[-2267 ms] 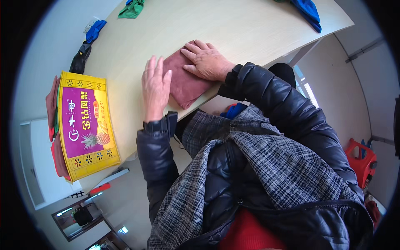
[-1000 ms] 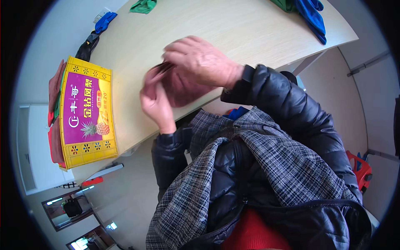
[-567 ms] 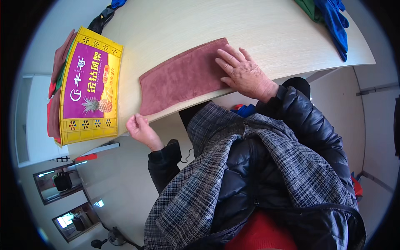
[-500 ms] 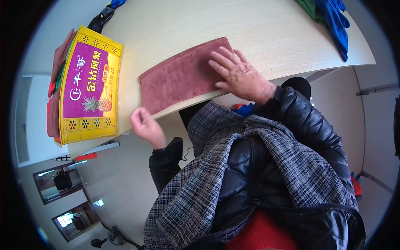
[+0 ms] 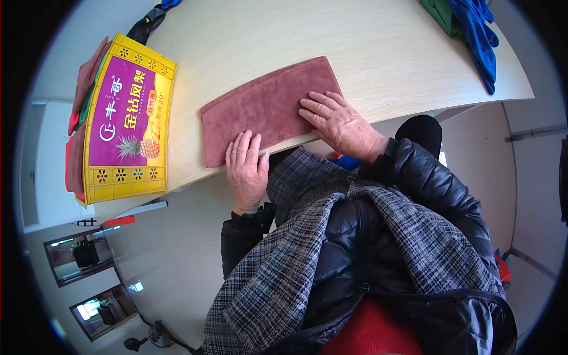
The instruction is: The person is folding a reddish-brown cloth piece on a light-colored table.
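Observation:
A folded reddish-brown towel (image 5: 260,106) lies flat on the pale table, along its near edge. My left hand (image 5: 245,168) rests its fingertips on the towel's near edge, left of the middle, with the fingers stretched out. Across the towel's right end lies my right hand (image 5: 340,121), flat, its fingers extended over the cloth. Neither hand grips anything. The parts of the towel under my fingers are hidden.
At the left of the table (image 5: 248,35) stands a yellow and purple box (image 5: 127,118) with a pineapple picture, red, brown and green cloths (image 5: 89,83) beyond it. Blue cloth (image 5: 476,44) and green cloth (image 5: 439,15) hang at the far right. A dark item (image 5: 145,26) lies at the far left.
My left hand has moved right from the towel's left corner, its curled fingers now stretched onto the near edge. My right hand has slid slightly down and right. The towel has shifted slightly.

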The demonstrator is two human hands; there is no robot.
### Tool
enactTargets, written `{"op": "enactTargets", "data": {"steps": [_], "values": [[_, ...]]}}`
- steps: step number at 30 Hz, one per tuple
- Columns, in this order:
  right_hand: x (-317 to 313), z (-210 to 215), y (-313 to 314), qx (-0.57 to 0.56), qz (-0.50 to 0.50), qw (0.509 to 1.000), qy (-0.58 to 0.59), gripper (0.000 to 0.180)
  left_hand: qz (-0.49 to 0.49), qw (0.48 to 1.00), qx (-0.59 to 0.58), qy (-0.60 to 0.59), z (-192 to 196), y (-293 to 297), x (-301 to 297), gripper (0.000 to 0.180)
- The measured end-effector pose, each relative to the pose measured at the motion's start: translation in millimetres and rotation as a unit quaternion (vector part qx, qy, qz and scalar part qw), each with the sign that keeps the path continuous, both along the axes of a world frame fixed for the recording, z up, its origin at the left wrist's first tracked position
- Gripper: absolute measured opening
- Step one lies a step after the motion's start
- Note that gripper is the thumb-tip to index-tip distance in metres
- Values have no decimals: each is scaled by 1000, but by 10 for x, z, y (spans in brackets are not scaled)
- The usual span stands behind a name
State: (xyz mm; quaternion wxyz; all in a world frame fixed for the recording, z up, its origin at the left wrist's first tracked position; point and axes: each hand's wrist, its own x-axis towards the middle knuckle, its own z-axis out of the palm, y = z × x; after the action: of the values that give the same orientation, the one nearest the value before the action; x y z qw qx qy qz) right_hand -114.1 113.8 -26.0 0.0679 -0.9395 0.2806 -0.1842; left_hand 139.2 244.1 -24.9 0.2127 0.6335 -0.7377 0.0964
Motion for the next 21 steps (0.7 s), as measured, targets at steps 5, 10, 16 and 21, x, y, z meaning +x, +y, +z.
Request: {"op": "enactTargets", "data": {"steps": [5,10,16,21], "values": [[-77,185,-90,12,34,999,11,48,12,999,21,31,95,-234,480,49],[146,324,-716,99,-54,994,-10,46,25,999,16,19,298,-868,1089,43],[260,224,-1107,33,-60,997,22,37,91,939,303,138,516,-1149,1314,38],[278,370,-1201,107,-46,991,66,37,61,954,259,139,777,-905,1232,30]]}}
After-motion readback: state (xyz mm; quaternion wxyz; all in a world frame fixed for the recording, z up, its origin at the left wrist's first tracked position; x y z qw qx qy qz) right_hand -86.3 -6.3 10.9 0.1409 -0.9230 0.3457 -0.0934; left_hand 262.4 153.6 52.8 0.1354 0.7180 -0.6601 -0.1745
